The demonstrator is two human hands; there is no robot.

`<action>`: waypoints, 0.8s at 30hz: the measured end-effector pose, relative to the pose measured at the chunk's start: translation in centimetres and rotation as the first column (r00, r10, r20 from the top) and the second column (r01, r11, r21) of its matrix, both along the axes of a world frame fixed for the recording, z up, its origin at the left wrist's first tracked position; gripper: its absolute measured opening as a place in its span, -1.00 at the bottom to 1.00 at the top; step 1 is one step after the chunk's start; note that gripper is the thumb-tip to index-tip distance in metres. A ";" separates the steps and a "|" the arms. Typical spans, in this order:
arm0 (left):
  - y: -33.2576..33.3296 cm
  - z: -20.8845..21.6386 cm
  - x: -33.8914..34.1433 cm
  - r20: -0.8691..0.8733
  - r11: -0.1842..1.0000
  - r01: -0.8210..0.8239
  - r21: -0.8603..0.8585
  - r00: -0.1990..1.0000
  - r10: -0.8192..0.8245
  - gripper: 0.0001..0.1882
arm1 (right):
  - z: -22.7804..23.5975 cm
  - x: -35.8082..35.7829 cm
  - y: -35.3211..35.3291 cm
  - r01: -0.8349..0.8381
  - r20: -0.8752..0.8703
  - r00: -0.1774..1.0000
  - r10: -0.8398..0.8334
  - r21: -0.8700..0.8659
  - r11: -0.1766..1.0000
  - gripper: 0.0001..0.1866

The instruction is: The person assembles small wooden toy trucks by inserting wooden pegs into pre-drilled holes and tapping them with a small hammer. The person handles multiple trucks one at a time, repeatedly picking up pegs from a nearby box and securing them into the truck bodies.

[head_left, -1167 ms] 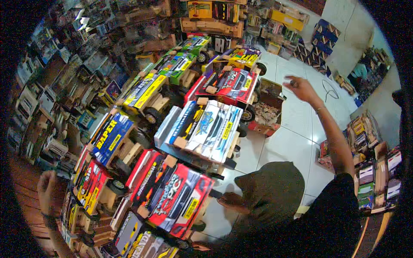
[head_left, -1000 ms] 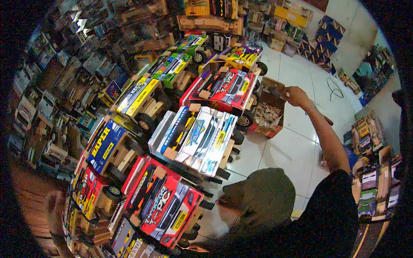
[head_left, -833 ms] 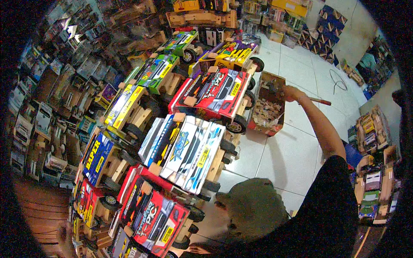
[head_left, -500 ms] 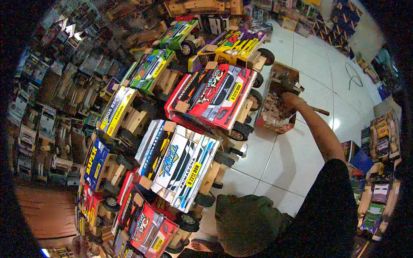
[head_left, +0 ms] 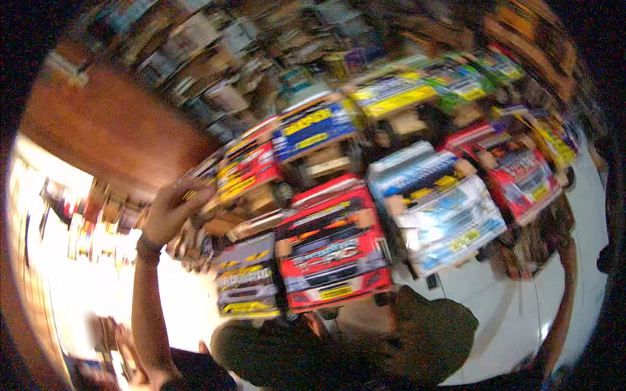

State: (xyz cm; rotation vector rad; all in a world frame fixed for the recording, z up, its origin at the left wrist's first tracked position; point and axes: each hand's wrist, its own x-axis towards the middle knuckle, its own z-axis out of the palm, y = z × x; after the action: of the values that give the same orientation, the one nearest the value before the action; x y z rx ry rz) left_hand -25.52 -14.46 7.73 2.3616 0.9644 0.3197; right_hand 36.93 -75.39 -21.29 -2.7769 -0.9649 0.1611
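My left hand [head_left: 171, 214] is raised at the left, fingers apart, beside the end of the back row of wooden toy trucks. Nearest it stands a red and yellow truck [head_left: 248, 168]; blur hides whether the fingertips touch anything. At the far right my right arm reaches up from the lower edge. My right hand [head_left: 555, 218] is smeared over the wooden box [head_left: 521, 260], so its fingers and any hold cannot be made out. Between my hands stand a grey truck [head_left: 248, 280], a red truck [head_left: 336, 251], a white and blue truck [head_left: 447, 218] and another red truck [head_left: 508, 173].
Behind is a second row with a blue truck [head_left: 316, 127] and a yellow and white one [head_left: 391, 91]. Many more blurred toys crowd the back. A brown panel [head_left: 124, 124] stands at the upper left, above a glaring bright opening. White floor tiles [head_left: 482, 306] show at the right.
My view has swung left, so the trucks now lie across the middle. My left hand has come into view at the left. The right arm and box now appear at the far right.
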 end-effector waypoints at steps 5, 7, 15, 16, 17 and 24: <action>-3.1 1.9 1.6 0.178 0.986 0.148 -0.075 0.975 -0.133 -0.83 | 15.3 -7.9 1.5 0.056 -0.114 0.993 -0.031 0.218 0.974 -0.71; -4.8 2.2 2.7 0.237 0.970 0.212 -0.119 0.955 -0.180 -0.82 | 20.9 -11.9 4.4 0.080 -0.126 0.990 -0.056 0.195 0.978 -0.61; -12.0 1.0 7.9 0.602 0.532 0.753 -0.387 0.643 -0.472 -0.38 | 30.3 -33.4 27.5 -0.130 -0.361 0.671 0.647 0.802 0.582 -0.59; -12.6 1.0 7.7 0.658 0.498 0.759 -0.419 0.632 -0.410 -0.41 | 30.4 -35.4 29.8 -0.094 -0.428 0.575 0.697 0.812 0.577 -0.48; -12.6 1.0 7.4 0.628 0.598 0.713 -0.366 0.663 -0.407 -0.47 | 30.6 -36.5 32.2 -0.230 -0.301 0.555 0.776 0.840 0.491 -0.49; -10.2 -0.6 2.5 0.610 0.781 0.521 -0.344 0.757 -0.236 -0.71 | 31.4 -41.6 37.5 -0.450 -0.314 0.364 0.877 0.765 0.461 -0.59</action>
State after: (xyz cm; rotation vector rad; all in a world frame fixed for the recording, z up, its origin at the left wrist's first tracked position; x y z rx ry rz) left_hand -23.00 -24.67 7.12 1.7700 0.2117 0.4672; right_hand -4.63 -37.86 10.11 -1.3288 -1.5730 0.8236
